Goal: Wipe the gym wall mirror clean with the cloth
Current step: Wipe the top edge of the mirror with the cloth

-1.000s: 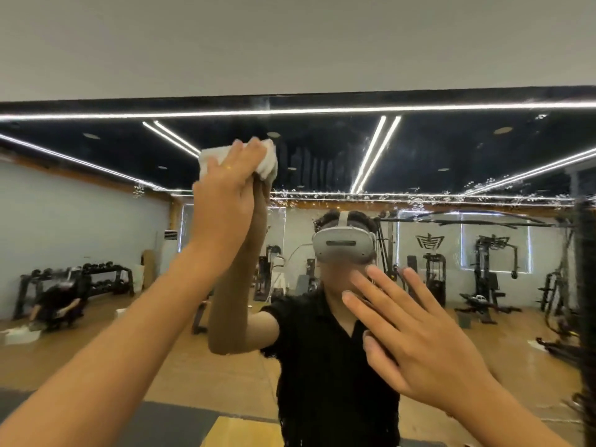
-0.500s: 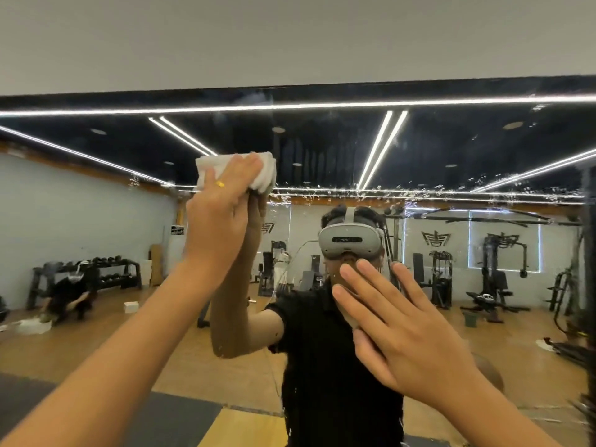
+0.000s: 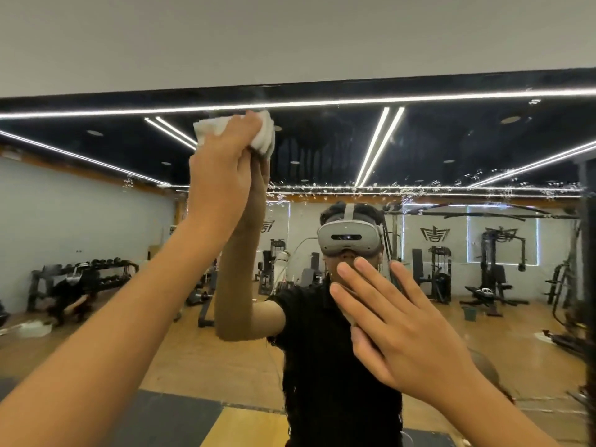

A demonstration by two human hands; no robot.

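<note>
Overhead reach, upper part of the mirror (image 3: pixel 451 150). Left hand (image 3: pixel 219 175) raised high, fingers curled round a bunched white cloth (image 3: pixel 265 138) and pressing it to the glass just under the mirror's top edge, where the plain wall (image 3: pixel 290 37) begins. Right hand (image 3: pixel 396 330) lower and to the right, open, fingers straight and spread, palm toward the glass; it looks braced on the surface, though actual contact cannot be confirmed from this angle. It holds nothing. Key relation: a band of droplets (image 3: pixel 419 188) runs level across the mirror, its long axis horizontal, lying below the cloth and stretching away mostly to the right of it. The cloth sits above that band, not on it. The left hand is the nearer of the two to the band's left end; the right hand sits beneath its middle stretch. Judgement: the top strip looks mostly dealt with, and the next pass calls for bringing the cloth down and sweeping rightward along the band.
</note>
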